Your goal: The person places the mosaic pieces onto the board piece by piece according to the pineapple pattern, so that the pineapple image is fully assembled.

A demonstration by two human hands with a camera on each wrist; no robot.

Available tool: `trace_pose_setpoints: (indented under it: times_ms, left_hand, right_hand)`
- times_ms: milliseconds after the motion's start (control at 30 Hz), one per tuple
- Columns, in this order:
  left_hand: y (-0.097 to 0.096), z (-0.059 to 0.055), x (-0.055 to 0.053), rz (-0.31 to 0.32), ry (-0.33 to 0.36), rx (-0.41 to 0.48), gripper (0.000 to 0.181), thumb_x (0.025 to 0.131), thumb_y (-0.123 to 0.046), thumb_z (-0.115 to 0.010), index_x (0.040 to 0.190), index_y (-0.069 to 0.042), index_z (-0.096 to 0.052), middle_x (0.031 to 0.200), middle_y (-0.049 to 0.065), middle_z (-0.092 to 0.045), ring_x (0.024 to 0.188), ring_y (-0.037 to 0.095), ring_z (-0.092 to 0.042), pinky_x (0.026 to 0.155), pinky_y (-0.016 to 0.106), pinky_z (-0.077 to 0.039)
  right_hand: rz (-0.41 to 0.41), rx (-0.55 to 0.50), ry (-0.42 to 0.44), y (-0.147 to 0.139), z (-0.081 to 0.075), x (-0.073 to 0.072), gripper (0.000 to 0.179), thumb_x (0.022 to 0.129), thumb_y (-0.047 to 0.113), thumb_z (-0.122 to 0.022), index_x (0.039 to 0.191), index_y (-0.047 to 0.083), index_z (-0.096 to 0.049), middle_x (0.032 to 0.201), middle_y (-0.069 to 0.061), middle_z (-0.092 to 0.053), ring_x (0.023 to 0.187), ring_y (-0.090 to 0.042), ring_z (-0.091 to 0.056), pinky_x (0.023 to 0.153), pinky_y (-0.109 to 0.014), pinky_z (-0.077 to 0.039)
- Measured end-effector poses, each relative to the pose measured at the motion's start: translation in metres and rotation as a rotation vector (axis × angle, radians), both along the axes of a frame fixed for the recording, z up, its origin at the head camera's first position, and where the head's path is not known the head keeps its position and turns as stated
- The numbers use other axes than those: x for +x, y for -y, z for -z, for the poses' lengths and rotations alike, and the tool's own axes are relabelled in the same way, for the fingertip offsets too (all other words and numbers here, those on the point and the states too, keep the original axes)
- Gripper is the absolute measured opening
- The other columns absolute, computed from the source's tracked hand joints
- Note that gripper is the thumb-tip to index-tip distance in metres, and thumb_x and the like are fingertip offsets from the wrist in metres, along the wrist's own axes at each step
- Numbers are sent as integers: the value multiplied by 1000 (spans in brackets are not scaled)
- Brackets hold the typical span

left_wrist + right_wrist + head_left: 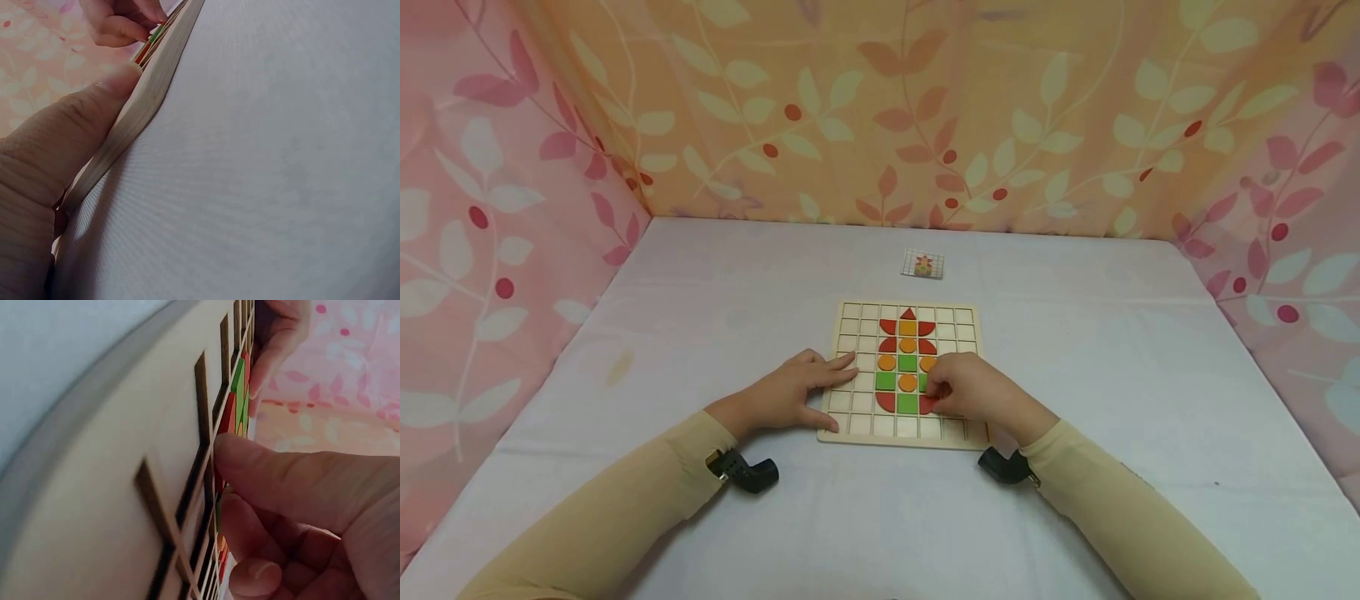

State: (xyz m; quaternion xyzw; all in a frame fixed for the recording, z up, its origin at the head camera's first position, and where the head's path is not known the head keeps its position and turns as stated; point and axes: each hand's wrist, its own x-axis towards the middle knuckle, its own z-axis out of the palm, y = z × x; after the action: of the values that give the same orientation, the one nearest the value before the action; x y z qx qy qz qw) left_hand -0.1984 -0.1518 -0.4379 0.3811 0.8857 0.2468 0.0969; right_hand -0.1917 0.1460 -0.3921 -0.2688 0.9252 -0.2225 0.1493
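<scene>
A wooden grid board point(883, 427) lies on the table with red, orange and green pieces set in its squares. My left hand point(782, 390) rests at the board's left side, fingers spread over the edge and thumb point(94, 112) against the rim. At the lower right of the pattern, my right hand point(985, 396) pinches a red quarter-circle piece point(927, 404) in its square. In the right wrist view the thumb point(269, 469) touches that red piece point(229, 412), the other fingers curled. The hand partly hides a green square point(922, 382) and an orange circle point(927, 364).
Beyond the board lies a small pattern card point(922, 264) showing a similar coloured figure on a grid. A white cloth point(737, 283) covers the table, and leaf-patterned curtains point(880, 108) stand at its back and sides. Black wrist cameras point(752, 473) sit on both sleeves.
</scene>
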Motion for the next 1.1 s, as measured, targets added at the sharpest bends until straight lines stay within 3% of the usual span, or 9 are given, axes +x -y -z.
trace_pose_setpoints:
  times_ms: [200, 500, 767, 933, 1100]
  left_hand:
    - [0, 1, -1, 6, -9, 22, 83, 69, -59, -68, 138, -23, -41, 148, -5, -27, 94, 7, -35, 77, 26, -33]
    - [-1, 2, 0, -2, 24, 7, 83, 69, -59, -68, 139, -24, -40, 149, -9, -24, 93, 7, -34, 77, 25, -33]
    - [-2, 3, -1, 6, 29, 12, 83, 69, -58, -68, 139, -23, -41, 149, -6, -24, 94, 8, -35, 78, 26, -33]
    - [-1, 4, -2, 3, 31, 6, 83, 69, -59, -68, 139, -24, -40, 149, -8, -23, 95, 7, -34, 78, 26, -33]
    - [-1, 3, -1, -1, 35, 6, 83, 69, -58, -68, 139, -24, -40, 149, -9, -24, 95, 7, -35, 78, 26, -33]
  right_hand:
    - [-106, 93, -83, 0, -4, 3, 8, 77, 15, -74, 73, 16, -67, 72, 9, -53, 69, -11, -46, 63, -23, -42]
    - [-237, 44, -161, -7, 3, 1, 18, 75, 16, -75, 93, 14, -75, 75, 11, -52, 69, -7, -43, 62, -19, -40]
    - [-267, 33, -196, -9, 5, 2, 19, 75, 17, -75, 94, 14, -74, 77, 10, -53, 70, -7, -44, 64, -19, -41]
    - [-226, 50, -173, -9, 6, 2, 22, 76, 18, -74, 98, 13, -74, 78, 12, -55, 72, -7, -45, 65, -19, -42]
    - [-235, 45, -157, -9, 5, 3, 22, 77, 17, -74, 99, 12, -74, 72, 12, -50, 68, -6, -42, 60, -19, -39]
